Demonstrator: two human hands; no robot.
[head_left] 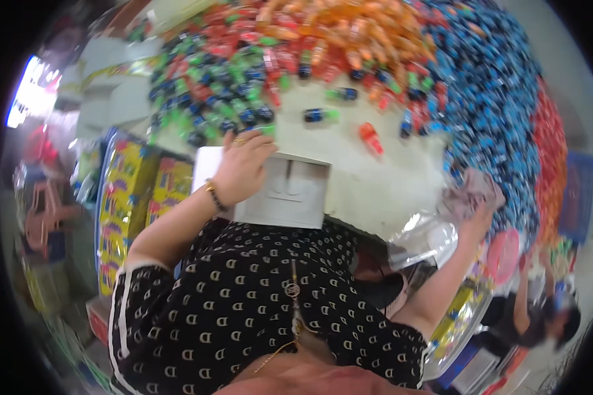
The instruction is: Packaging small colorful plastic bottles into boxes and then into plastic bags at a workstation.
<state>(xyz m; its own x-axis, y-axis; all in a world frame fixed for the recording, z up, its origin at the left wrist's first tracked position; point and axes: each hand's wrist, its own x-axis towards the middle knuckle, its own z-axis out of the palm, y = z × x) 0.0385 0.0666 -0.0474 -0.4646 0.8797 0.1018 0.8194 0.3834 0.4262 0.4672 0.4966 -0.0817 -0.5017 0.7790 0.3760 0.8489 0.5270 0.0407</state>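
Head view, only one. White box (310, 212) sits open at the near edge of the table (349, 191), in front of the torso. Left hand (244, 164) lies over its left part, fingers toward the far edge; can't tell whether they pinch the wall or just rest on it. Right hand (478, 220) is well apart, off to the right, closed on a bunched grey-pink cloth (471, 192); blurred, fingertips partly hidden. Clear plastic bag (423, 240) just beside it.

Progress, my read: early. Box is open, nothing loose visible in the part of the inside I can see; left side is covered by the hand. Loose stock remains out: blue pile (497, 99), orange pile (369, 29), dark-and-green pile (211, 92), plus a red-orange piece (371, 139) alone mid-table. No closed white box that I can make out.
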